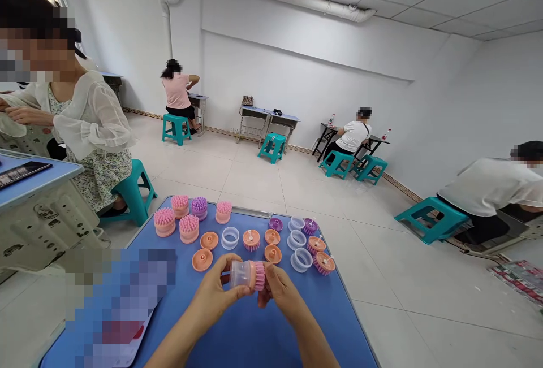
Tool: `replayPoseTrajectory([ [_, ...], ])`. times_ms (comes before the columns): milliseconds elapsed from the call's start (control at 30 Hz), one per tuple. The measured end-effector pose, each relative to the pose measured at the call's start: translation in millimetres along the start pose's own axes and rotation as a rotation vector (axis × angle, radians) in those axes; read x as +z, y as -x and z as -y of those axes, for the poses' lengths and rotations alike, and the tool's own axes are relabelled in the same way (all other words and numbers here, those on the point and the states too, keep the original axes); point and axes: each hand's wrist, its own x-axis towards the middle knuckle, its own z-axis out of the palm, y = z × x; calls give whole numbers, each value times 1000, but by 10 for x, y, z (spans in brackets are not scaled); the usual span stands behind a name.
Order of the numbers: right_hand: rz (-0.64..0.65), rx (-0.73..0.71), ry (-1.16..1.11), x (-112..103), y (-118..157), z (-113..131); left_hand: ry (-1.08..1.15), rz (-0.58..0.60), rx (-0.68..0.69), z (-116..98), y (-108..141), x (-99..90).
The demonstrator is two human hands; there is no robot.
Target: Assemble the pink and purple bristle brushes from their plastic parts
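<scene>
Both my hands hold a clear plastic cup joined to a pink bristled brush head [247, 275] above the blue table [250, 337]. My left hand [212, 289] grips the clear end, and my right hand [282, 291] wraps the pink bristled end. Beyond them lie several pink bristle brushes [189, 228], a purple bristle brush [199, 207], several orange discs [202, 259], several clear plastic rings [301, 260] and several pink brush heads [324, 263]. A pixelated flat object [119, 306] covers the table's left part.
A seated co-worker [80, 130] on a teal stool [131, 193] works at the left, beside a blue-topped machine table [42, 204]. Further people sit at desks along the far wall, and another person [487, 193] sits at the right. A tiled floor surrounds my table.
</scene>
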Motion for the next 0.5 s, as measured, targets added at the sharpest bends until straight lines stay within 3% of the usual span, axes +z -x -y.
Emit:
replayPoseTrajectory([
  [233, 42, -112, -82, -42, 33, 41, 23, -17, 11, 70, -24, -17],
  [500, 42, -43, -139, -2, 25, 141, 9, 9, -39, -28, 8, -1],
])
